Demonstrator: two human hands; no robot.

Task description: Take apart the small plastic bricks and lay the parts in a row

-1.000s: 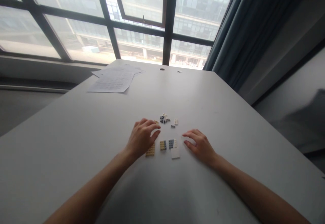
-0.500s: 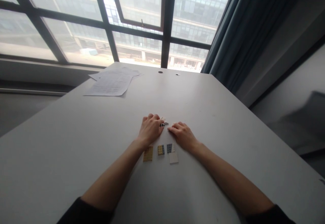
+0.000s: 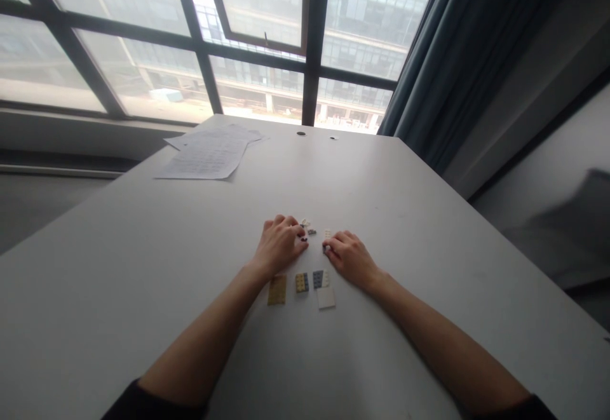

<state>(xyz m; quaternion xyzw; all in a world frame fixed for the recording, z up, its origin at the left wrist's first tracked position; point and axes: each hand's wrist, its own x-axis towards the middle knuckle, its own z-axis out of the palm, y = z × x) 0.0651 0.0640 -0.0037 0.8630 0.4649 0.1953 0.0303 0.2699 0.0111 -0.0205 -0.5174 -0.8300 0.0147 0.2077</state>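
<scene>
My left hand (image 3: 280, 242) rests on the white table, thumb and forefinger apart around small dark toy-brick pieces (image 3: 304, 239), which look loose. Just beyond its fingertips lie a small grey piece (image 3: 312, 232) and some small white pieces (image 3: 305, 222). My right hand (image 3: 351, 256) is closed in a pinch on a small grey brick piece (image 3: 325, 249), mostly hidden by the fingers. A white studded brick (image 3: 327, 234) lies right beside those fingertips. Nearer to me are a tan plate (image 3: 277, 290), a yellow-and-grey studded block (image 3: 302, 282), a grey-and-white studded block (image 3: 321, 278) and a smooth white tile (image 3: 326, 298).
Printed sheets of paper (image 3: 204, 156) lie at the table's far left. Two round holes, one of them a dark cable hole (image 3: 301, 133), are near the far edge. Windows and a blue-grey curtain (image 3: 419, 77) stand behind the table (image 3: 381, 191).
My right hand has drawn slightly towards me and now pinches a small grey piece; the white brick beside it has come into sight. My left thumb and forefinger have moved apart.
</scene>
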